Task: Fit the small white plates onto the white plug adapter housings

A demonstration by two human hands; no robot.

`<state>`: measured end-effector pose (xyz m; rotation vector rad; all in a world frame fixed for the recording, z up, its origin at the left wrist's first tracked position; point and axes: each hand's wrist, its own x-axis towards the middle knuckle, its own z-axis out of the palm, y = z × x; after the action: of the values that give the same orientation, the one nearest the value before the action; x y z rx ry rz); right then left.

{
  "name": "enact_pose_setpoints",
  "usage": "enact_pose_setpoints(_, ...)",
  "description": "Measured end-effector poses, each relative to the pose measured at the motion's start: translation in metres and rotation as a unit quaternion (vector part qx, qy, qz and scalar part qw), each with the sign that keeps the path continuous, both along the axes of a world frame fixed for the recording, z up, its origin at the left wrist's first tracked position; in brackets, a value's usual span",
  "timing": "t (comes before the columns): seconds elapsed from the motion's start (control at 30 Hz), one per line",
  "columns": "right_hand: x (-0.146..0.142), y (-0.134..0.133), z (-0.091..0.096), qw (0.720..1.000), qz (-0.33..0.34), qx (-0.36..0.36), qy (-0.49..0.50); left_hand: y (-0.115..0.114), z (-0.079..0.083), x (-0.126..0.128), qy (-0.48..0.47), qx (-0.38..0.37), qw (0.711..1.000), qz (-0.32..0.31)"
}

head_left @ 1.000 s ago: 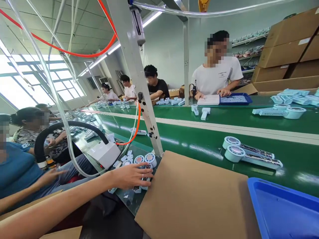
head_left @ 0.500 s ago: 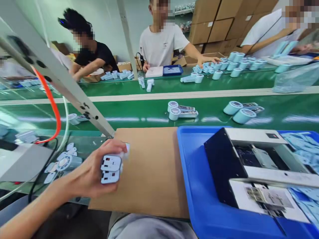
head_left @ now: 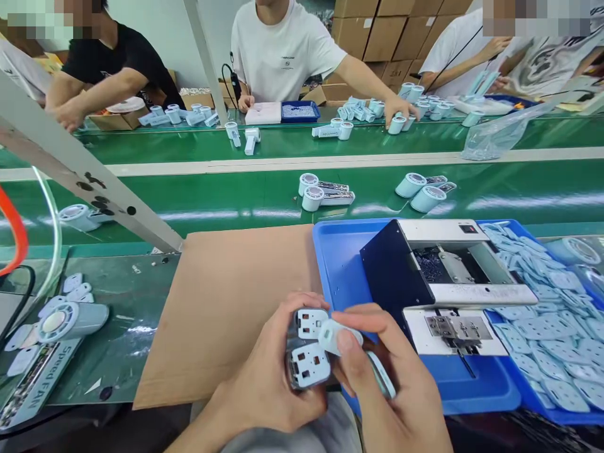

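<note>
My left hand (head_left: pixel 271 377) is closed around two pale blue fan units (head_left: pixel 309 355), held side by side with their handle ends toward me, low in the middle of the view. My right hand (head_left: pixel 391 384) pinches a small pale blue plastic cover (head_left: pixel 333 333) against the upper unit's end. Both hands hover over the near edge of a brown cardboard sheet (head_left: pixel 226 302) and the blue tray (head_left: pixel 340 264).
A black and white machine (head_left: pixel 438 277) stands in the blue tray beside a heap of pale blue covers (head_left: pixel 542 314). More fan units lie on the green conveyor (head_left: pixel 236 201) and at the left (head_left: pixel 56 327). Several other people work across the belt. A slanted metal post (head_left: pixel 85 176) crosses the left.
My view has swung right and down. My left hand picked up two fan units at the left and carried them to the centre. My right hand has come in with a small cover.
</note>
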<state>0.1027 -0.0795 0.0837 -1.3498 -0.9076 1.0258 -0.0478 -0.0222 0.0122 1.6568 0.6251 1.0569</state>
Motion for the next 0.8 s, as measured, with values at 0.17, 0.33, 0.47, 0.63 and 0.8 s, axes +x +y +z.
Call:
enact_pose_setpoints(0.17, 0.019, 0.015, 0.002, 0.994, 0.086, -0.046, -0.044, -0.003, -0.002, 0.001, 0.04, 0.022, 0.999, 0.0)
enact_pose_setpoints(0.33, 0.034, 0.021, 0.015, 0.974, 0.185, -0.125, 0.035, -0.001, -0.013, 0.005, -0.009, 0.082, 0.996, -0.028)
enact_pose_setpoints(0.47, 0.037, 0.022, 0.012, 0.973, 0.175, -0.113, 0.096, 0.0, -0.019, 0.009, -0.022, 0.138, 0.99, -0.023)
enact_pose_setpoints(0.63, 0.032, 0.02, 0.001, 0.981, 0.14, -0.111, 0.073, 0.002, -0.015, 0.01, 0.008, 0.152, 0.988, -0.021)
enact_pose_setpoints(0.8, 0.033, 0.022, -0.005, 0.988, 0.097, 0.004, 0.116, 0.012, -0.019, 0.016, -0.017, 0.166, 0.986, -0.011)
